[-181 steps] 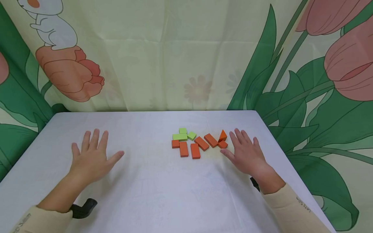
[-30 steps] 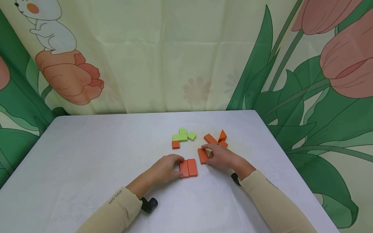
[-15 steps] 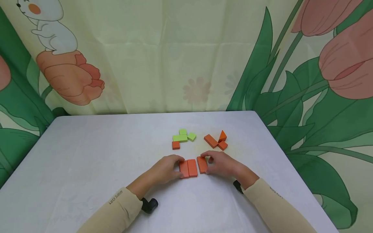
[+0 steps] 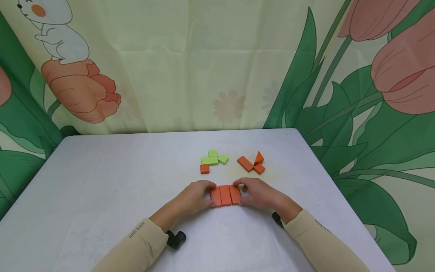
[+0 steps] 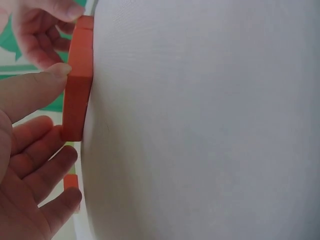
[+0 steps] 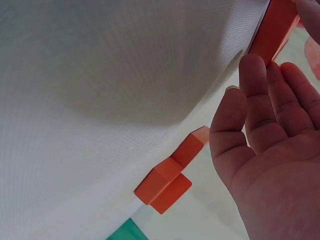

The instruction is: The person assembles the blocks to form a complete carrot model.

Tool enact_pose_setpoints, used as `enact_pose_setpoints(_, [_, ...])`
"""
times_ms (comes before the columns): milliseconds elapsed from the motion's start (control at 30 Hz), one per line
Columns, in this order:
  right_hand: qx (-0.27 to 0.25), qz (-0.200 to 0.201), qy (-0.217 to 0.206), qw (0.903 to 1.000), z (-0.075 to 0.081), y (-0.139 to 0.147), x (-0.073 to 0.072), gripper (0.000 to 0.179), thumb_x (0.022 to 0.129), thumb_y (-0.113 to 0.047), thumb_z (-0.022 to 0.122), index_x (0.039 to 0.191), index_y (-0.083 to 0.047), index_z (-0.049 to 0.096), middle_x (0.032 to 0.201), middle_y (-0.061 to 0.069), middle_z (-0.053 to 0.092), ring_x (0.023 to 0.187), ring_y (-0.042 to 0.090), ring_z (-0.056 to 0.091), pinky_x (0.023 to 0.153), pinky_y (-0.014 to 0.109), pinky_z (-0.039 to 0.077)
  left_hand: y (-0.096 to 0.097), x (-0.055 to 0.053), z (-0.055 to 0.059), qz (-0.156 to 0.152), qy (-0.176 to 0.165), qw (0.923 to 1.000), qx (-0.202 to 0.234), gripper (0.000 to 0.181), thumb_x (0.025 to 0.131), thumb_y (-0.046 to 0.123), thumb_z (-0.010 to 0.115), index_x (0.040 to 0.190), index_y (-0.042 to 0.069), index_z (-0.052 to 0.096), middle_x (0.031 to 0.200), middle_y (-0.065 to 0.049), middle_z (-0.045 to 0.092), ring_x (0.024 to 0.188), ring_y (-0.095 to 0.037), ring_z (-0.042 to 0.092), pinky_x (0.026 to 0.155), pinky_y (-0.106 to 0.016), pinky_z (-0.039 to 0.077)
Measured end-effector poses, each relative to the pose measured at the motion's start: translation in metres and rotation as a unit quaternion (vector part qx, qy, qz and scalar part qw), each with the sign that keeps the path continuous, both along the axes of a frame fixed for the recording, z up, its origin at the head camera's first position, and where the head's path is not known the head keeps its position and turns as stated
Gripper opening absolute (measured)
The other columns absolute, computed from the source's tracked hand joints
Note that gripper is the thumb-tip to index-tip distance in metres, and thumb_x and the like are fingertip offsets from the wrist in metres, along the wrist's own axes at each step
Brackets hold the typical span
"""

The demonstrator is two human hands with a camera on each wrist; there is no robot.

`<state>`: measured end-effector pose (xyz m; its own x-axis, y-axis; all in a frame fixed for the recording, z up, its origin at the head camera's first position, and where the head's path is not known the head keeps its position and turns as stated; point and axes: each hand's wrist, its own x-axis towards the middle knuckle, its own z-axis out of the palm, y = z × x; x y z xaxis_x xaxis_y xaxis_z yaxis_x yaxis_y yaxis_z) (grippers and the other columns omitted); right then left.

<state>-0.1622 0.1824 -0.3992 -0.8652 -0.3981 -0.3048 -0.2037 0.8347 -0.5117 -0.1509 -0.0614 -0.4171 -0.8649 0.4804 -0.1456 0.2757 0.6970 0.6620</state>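
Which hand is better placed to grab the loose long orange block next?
Probably the right hand: it's nearer the long orange block. The left hand is farther left, and both hands grip the orange row.

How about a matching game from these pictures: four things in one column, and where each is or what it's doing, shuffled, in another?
1. Left hand
2. Right hand
3. Green blocks
4. Orange triangle

A. In the right-hand cluster, beside two other orange blocks
B. Holding the right end of the row of three orange blocks
C. In the left-hand cluster, beside one small orange block
D. Holding the row's left end

Pairs: 1-D, 2-B, 3-C, 4-A
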Motion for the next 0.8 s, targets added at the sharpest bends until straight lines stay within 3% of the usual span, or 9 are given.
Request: enact_pose_setpoints(800, [0.001, 0.003, 0.012, 0.9999, 0.000, 0.011, 0.001, 0.056, 0.083, -0.014, 0.083, 0.134, -0.013, 0.061, 0.115, -0.006, 0.062, 0.100, 0.015, 0.056, 0.086, 0.034, 0.050, 0.011, 0.001, -0.002, -0.008, 0.018, 0.9998, -0.005, 0.051, 0.087, 0.021, 0.081, 0.132, 0.005, 0.063, 0.127, -0.005, 0.064, 0.123, -0.024, 0.055, 0.104, -0.041, 0.043])
